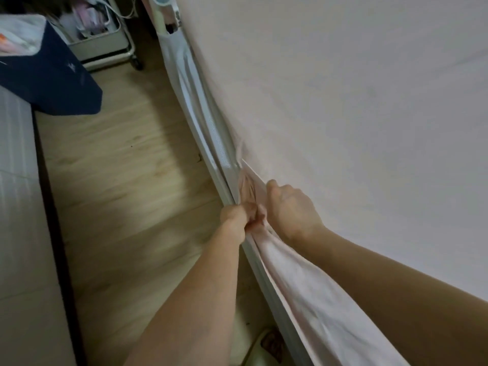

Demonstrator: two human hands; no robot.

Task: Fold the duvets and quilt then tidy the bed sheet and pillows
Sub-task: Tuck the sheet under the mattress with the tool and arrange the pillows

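So I'm at the side edge of the bed, both hands bunched into the pale pink cotton bed sheet (pixel 356 107). My left hand (pixel 236 216) has its grip curled tight round a gathered fold right at the mattress edge, and my right hand (pixel 289 207) pinches the sheet just beside it, knuckles up. The sheet lies flat over the mattress and hangs loose along the white mesh bed rail (pixel 203 114). There's a strip of light wood floor (pixel 126 167) between the bed and a grey piece of furniture (pixel 18 207). One white wheeled cart (pixel 105 43) sits far back, contents blurry. One navy cloth (pixel 52 75) is cut off at the left.
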